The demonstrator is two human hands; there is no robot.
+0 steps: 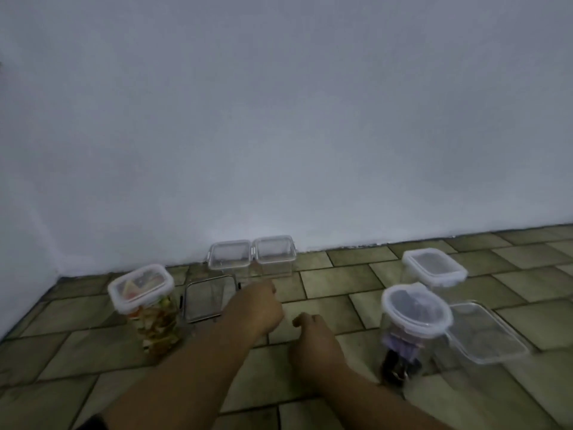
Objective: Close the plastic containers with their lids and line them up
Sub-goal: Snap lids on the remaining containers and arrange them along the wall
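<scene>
Several clear plastic containers stand on a tiled floor near a white wall. A tall lidded one with colourful contents (148, 308) is at the left, an open lidless one (207, 301) beside it. Two small square lidded containers (229, 254) (274, 251) sit side by side against the wall. At the right are a lidded square container (434, 266), a round-lidded container with dark contents (414, 315), and a flat rectangular container or lid (486, 332). My left hand (257, 305) is curled loosely next to the open container. My right hand (313, 333) is curled over the floor; neither holds anything that I can see.
The white wall (279, 135) rises right behind the containers, with a corner at the far left. Bare tiles (341, 293) lie between the left and right groups of containers.
</scene>
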